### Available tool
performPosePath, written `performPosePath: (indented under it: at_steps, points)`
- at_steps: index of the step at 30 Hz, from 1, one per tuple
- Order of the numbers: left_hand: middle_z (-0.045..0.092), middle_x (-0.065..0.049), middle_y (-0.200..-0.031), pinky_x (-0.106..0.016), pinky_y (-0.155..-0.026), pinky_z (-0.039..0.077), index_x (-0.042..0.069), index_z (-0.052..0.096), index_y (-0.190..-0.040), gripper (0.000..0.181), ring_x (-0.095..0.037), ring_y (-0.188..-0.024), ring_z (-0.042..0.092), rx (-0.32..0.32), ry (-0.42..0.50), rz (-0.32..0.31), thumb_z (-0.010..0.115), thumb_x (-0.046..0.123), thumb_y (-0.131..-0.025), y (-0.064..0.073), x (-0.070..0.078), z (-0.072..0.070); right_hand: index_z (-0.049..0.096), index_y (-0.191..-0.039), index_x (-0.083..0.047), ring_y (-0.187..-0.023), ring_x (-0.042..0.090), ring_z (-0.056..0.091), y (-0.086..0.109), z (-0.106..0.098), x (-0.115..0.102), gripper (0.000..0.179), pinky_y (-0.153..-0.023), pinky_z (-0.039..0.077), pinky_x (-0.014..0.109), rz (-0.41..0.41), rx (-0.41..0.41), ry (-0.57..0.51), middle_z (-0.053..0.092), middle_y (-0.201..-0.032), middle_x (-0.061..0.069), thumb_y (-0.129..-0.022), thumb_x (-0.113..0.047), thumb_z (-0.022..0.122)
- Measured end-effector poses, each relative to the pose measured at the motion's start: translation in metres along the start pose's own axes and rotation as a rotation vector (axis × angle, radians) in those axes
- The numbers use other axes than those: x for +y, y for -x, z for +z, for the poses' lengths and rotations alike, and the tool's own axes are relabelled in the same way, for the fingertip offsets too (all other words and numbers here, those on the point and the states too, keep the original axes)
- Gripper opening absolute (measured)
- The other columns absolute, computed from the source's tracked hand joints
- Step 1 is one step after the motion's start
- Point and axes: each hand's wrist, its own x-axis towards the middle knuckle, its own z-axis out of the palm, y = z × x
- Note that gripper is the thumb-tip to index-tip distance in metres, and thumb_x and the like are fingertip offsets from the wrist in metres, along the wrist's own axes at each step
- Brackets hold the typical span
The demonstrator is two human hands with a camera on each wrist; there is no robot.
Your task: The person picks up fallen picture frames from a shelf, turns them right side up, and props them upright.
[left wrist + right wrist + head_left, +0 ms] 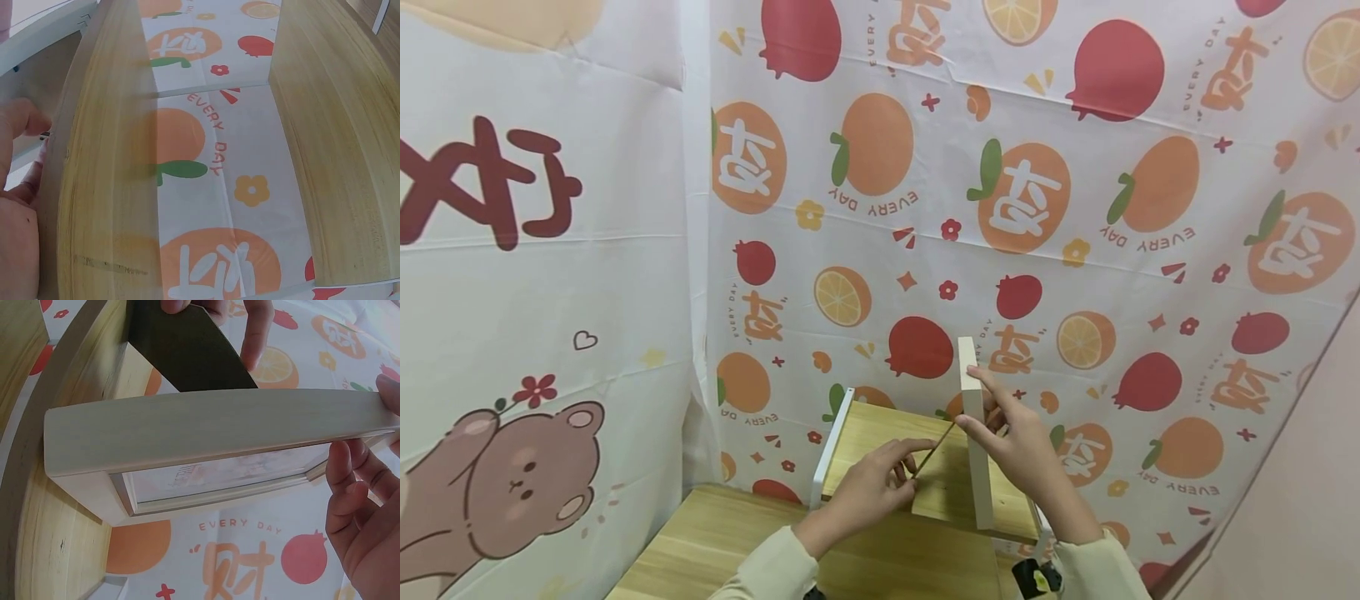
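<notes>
and now the right hand (pixel 1018 429) is gripping a pale frame (pixel 980 479) upright by the front edge of the shelf (pixel 876 427), the left hand (pixel 876 483) pinching a dark panel (pixel 187 350)

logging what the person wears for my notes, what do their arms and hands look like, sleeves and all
The left hand and right hand are ungloved. The left sleeve and right sleeve are pale cream, plain and long. A dark piece with a yellow-and-white mark shows beside the right sleeve; whether it is worn is unclear.
</notes>
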Motion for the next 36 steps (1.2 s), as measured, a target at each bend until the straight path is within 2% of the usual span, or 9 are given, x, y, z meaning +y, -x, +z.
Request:
performPosePath:
  at_steps: [8,14,16,20,26,33,36]
  points:
    - [0.064,0.001,-0.093,-0.021,-0.062,0.047,0.029,0.054,-0.133,0.058,-0.012,-0.085,0.06,0.012,-0.007,-0.043,0.062,0.0,-0.083,-0.002,0.002,-0.001,0.045,-0.144,-0.017,-0.064,0.003,0.047,-0.002,0.002,-0.004,0.063,-0.058,0.043,0.022,-0.018,0.009,0.02,0.049,-0.079,-0.004,-0.087,-0.025,0.071]
    - [0.063,0.003,-0.091,-0.025,-0.068,0.047,0.031,0.056,-0.131,0.058,-0.01,-0.083,0.058,0.006,0.007,-0.065,0.061,-0.001,-0.083,-0.004,0.002,-0.003,0.042,-0.145,-0.021,-0.064,0.001,0.048,-0.003,0.001,-0.004,0.064,-0.06,0.046,0.022,-0.047,-0.004,0.039,0.05,-0.081,-0.004,-0.088,-0.026,0.071]
    - [0.063,0.002,-0.091,-0.025,-0.068,0.047,0.032,0.057,-0.131,0.058,-0.009,-0.081,0.056,-0.005,0.043,-0.077,0.061,-0.002,-0.084,-0.005,0.003,-0.005,0.04,-0.146,-0.021,-0.064,0.001,0.048,-0.003,-0.001,-0.002,0.064,-0.06,0.046,0.022,-0.066,-0.024,0.033,0.051,-0.082,-0.004,-0.089,-0.024,0.069]
    - [0.063,-0.004,-0.093,-0.024,-0.065,0.044,0.03,0.059,-0.13,0.054,-0.01,-0.076,0.052,-0.052,0.167,-0.143,0.06,-0.002,-0.086,-0.006,0.003,-0.008,0.035,-0.148,-0.022,-0.064,0.001,0.047,-0.004,-0.004,0.001,0.063,-0.059,0.046,0.022,-0.088,-0.088,-0.003,0.053,-0.086,-0.002,-0.092,-0.021,0.065]
    - [0.06,-0.006,-0.095,-0.024,-0.06,0.04,0.025,0.061,-0.129,0.05,-0.012,-0.072,0.046,-0.088,0.325,-0.249,0.059,-0.002,-0.087,-0.01,0.002,-0.013,0.031,-0.15,-0.024,-0.063,0.003,0.047,-0.005,-0.007,0.001,0.063,-0.058,0.045,0.023,-0.066,-0.156,-0.048,0.055,-0.088,-0.001,-0.095,-0.02,0.061]
    - [0.059,-0.008,-0.095,-0.024,-0.059,0.037,0.022,0.063,-0.126,0.049,-0.013,-0.068,0.042,-0.07,0.396,-0.285,0.061,-0.004,-0.085,-0.013,0.003,-0.014,0.033,-0.149,-0.021,-0.063,0.004,0.051,-0.007,-0.003,-0.004,0.063,-0.058,0.046,0.023,-0.009,-0.142,-0.035,0.058,-0.089,0.0,-0.094,-0.023,0.063]
    - [0.059,-0.01,-0.095,-0.025,-0.059,0.036,0.02,0.064,-0.125,0.047,-0.014,-0.069,0.041,-0.062,0.406,-0.294,0.06,-0.005,-0.085,-0.014,0.004,-0.014,0.033,-0.149,-0.024,-0.063,0.005,0.052,-0.008,0.0,-0.006,0.064,-0.057,0.046,0.023,0.018,-0.132,-0.023,0.059,-0.088,0.0,-0.093,-0.025,0.065]
